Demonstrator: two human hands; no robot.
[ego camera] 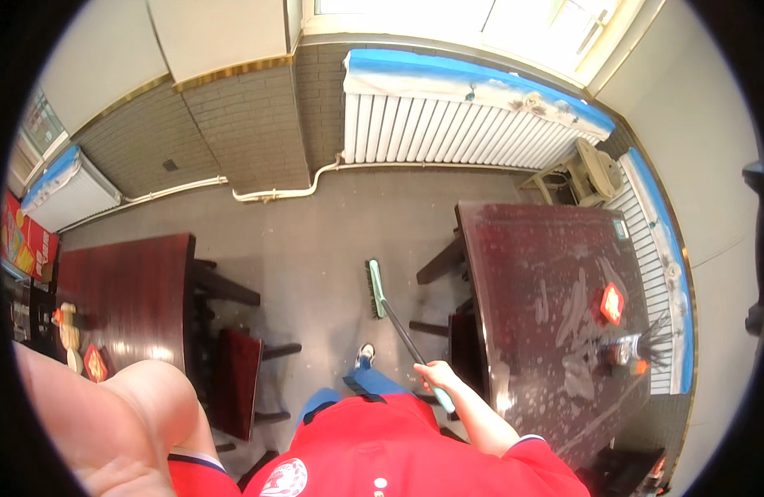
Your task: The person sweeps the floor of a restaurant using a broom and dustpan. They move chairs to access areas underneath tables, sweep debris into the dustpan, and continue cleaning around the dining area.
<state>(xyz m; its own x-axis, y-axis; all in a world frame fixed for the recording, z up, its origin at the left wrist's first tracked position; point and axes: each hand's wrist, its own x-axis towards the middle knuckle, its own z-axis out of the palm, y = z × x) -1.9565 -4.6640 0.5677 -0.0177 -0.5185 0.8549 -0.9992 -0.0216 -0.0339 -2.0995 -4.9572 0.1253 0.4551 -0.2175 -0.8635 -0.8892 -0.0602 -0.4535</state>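
Note:
My right hand (436, 376) is closed around the dark handle of a broom with a mint-green grip end. The broom head (376, 289), mint green with dark bristles, is low over the grey floor (319, 230) ahead of my feet; whether it touches is unclear. My left arm is raised close to the camera at the lower left, with the palm side of my left hand (90, 435) large and partly cut off by the picture's rim. Its fingers are hidden, so what it holds, if anything, cannot be seen.
Dark wooden tables stand left (127, 292) and right (543, 261), with a chair (236, 385) beside the left one. White radiators (456, 130) and pipes (282, 194) line the walls. A beige high chair (596, 174) stands in the far right corner. Small scraps dot the floor.

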